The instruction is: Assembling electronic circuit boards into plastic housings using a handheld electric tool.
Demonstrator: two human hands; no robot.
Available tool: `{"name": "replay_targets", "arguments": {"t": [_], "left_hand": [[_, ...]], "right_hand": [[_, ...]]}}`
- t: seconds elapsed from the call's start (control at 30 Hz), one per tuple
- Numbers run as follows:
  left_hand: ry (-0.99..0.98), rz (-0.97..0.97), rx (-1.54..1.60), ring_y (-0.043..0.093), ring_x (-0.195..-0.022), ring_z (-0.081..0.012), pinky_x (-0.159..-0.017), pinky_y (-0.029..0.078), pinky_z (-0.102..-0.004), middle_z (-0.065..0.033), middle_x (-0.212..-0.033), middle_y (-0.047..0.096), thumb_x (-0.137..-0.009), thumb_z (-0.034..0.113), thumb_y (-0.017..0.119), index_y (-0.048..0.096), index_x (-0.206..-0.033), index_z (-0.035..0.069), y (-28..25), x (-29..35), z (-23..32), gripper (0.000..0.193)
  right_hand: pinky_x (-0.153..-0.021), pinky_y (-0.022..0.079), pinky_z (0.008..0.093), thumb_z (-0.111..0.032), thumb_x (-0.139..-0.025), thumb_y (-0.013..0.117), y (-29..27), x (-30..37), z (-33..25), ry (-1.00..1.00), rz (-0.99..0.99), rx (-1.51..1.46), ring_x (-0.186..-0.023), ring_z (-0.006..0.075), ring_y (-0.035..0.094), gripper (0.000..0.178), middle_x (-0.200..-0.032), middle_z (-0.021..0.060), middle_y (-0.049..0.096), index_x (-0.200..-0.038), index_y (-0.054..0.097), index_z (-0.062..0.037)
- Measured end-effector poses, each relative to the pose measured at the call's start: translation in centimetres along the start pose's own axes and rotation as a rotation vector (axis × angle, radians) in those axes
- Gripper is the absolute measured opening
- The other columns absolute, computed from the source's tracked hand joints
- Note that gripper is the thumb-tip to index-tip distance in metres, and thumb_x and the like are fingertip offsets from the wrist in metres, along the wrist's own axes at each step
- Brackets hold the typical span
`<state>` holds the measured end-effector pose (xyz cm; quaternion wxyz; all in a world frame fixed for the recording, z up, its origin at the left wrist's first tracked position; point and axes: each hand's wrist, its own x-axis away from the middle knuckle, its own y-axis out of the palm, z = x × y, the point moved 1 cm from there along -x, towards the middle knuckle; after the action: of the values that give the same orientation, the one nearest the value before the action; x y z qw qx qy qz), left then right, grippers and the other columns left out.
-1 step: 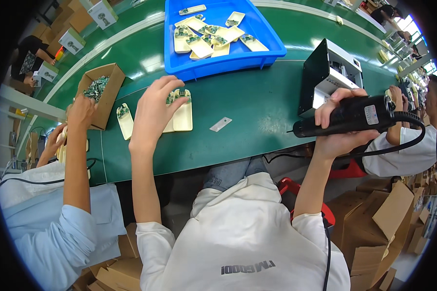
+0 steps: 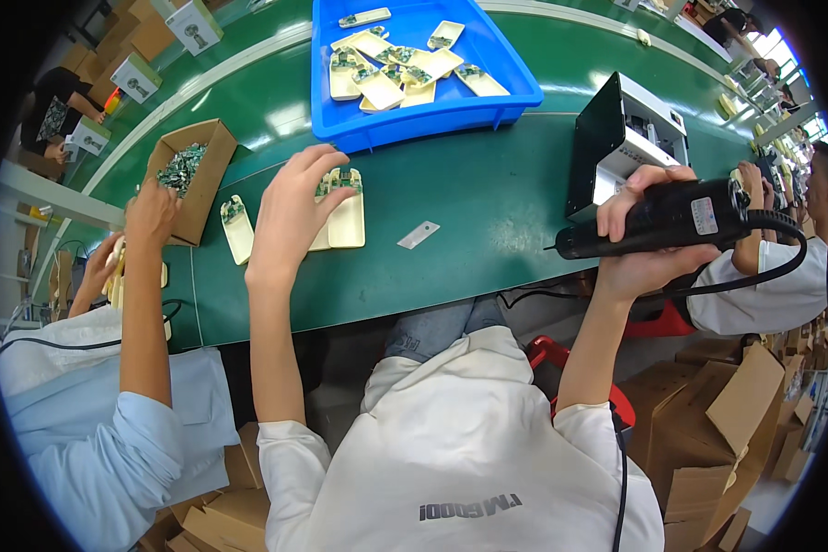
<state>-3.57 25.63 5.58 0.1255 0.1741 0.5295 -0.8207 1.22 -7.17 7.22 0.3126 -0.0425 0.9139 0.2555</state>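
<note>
My left hand [image 2: 294, 207] is over cream plastic housings fitted with green circuit boards. Its thumb and fingers are spread around the upper end of one housing [image 2: 347, 224]; whether they press on it I cannot tell. A second housing beside it is mostly hidden by the hand, and another housing [image 2: 237, 232] lies just to the left. My right hand [image 2: 649, 230] is wrapped round a black electric screwdriver [image 2: 649, 221], held roughly level with its thin bit pointing left. A small flat metal plate [image 2: 419, 235] lies on the green table [image 2: 469, 193] between my hands.
A blue bin [image 2: 414, 129] with several board-fitted housings stands at the back. On the right is a black and white machine [image 2: 626, 138]. A co-worker's hand [image 2: 152, 212] is at a cardboard box [image 2: 198, 198] of small green parts. The screwdriver's cable [image 2: 782, 271] loops at right.
</note>
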Motion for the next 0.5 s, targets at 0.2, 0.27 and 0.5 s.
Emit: {"name": "replay_targets", "arguments": {"t": [0.2,0.27,0.5], "left_hand": [[0.005,-0.157,-0.079,0.064,-0.098,-0.0326,-0.087,0.051,-0.0384,-0.0109,-0.11,0.067,-0.08,0.012,0.072,0.069,-0.102,0.002,1.3,-0.1,-1.9,0.025],[-0.082,-0.229,-0.03,0.064,-0.098,-0.0327,-0.086,0.051,-0.038,-0.0113,-0.109,0.067,-0.08,0.01,0.071,0.069,-0.103,0.001,1.6,-0.5,-2.1,0.025],[-0.027,-0.161,0.15,0.066,-0.094,-0.0309,-0.084,0.052,-0.0365,-0.012,-0.106,0.069,-0.079,0.009,0.073,0.069,-0.103,-0.001,1.5,0.4,0.9,0.026]], "right_hand": [[-0.042,0.039,0.0254,-0.081,-0.082,0.045,-0.5,-0.2,0.1,-0.033,-0.006,-0.035,-0.046,0.0125,0.047,0.09,-0.097,0.0156,0.055,-0.123,0.044,-0.0013],[-0.041,0.039,0.0258,-0.083,-0.08,0.043,-0.7,-0.2,-0.2,-0.027,0.016,0.005,-0.045,0.0131,0.047,0.092,-0.096,0.0158,0.056,-0.123,0.043,-0.0014],[-0.042,0.038,0.0258,-0.081,-0.081,0.046,-3.6,-0.8,-3.0,-0.106,-0.017,-0.099,-0.049,0.0122,0.047,0.089,-0.094,0.014,0.054,-0.124,0.045,-0.0025]]}}
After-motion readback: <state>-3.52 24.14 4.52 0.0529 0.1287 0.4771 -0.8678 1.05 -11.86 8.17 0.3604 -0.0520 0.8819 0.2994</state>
